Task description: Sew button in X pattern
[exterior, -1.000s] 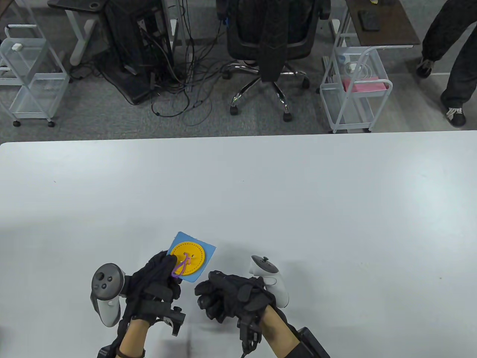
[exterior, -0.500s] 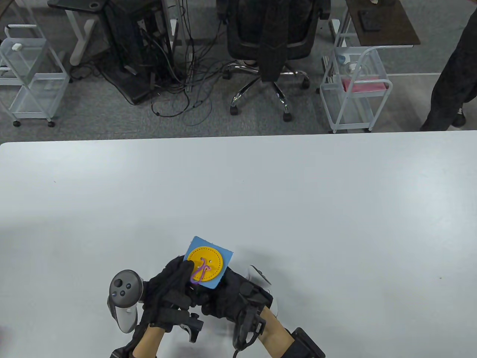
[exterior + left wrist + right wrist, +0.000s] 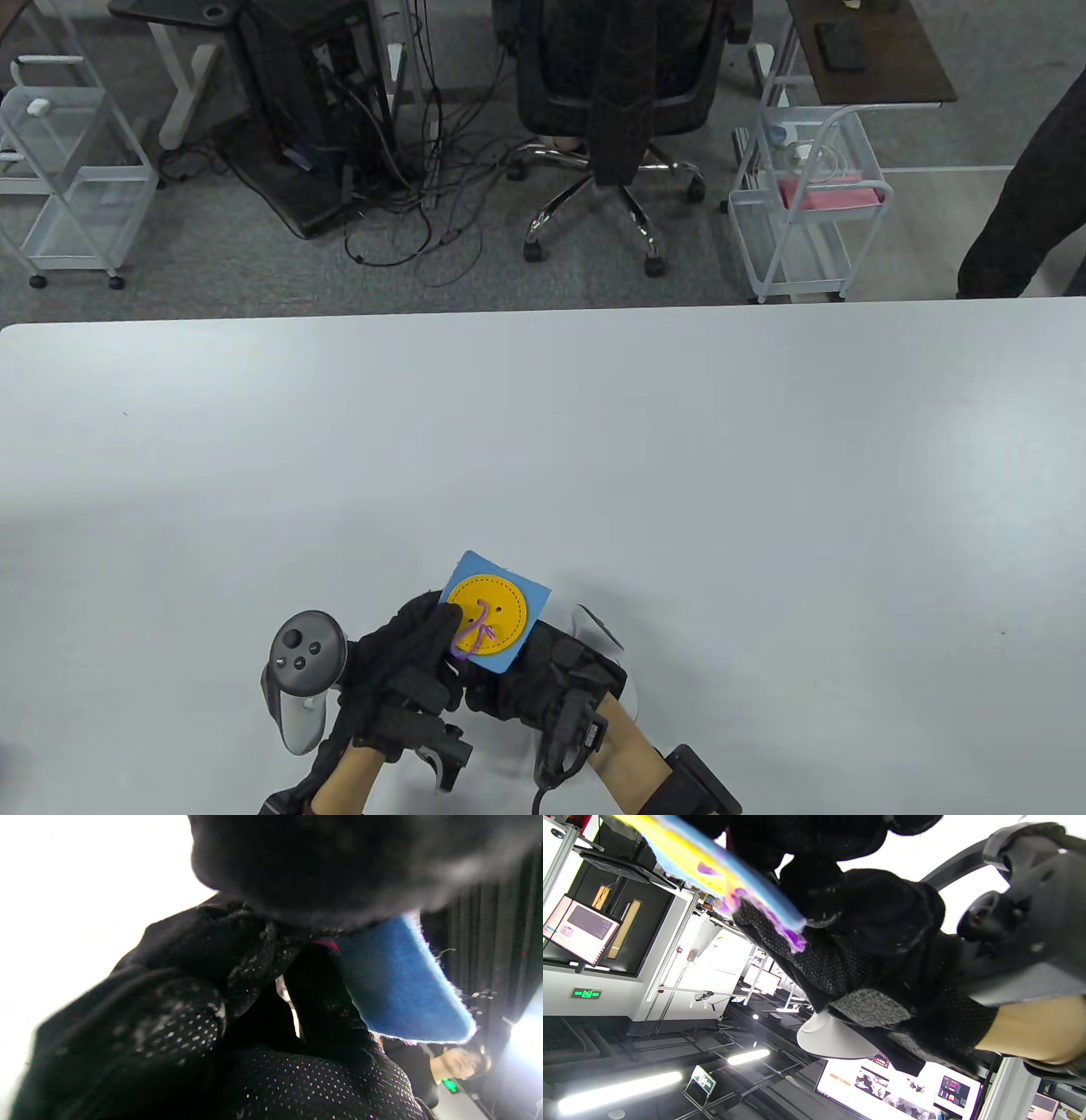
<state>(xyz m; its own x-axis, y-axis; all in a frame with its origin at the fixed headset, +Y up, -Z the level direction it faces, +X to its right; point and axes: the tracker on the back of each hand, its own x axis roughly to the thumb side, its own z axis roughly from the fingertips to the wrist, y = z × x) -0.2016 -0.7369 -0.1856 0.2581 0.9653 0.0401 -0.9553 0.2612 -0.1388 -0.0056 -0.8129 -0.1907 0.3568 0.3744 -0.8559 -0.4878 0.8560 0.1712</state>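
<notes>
step: mid-stitch | square blue felt patch (image 3: 523, 638) with round yellow button (image 3: 489, 615), near table edge | left hand (image 3: 413, 658) pinches patch's left edge; right hand (image 3: 543, 679) beneath, grip unclear | next: pull purple cord (image 3: 472, 638) through from underneath

A square blue felt patch (image 3: 518, 624) sat near the surface's front edge, tilted so its corners pointed diagonally. A round yellow button (image 3: 489, 615) with dashed edge stitching lay flat on top of it, small holes showing. A purple thread (image 3: 474, 635) looped through the button and trailed off its lower-left side.
</notes>
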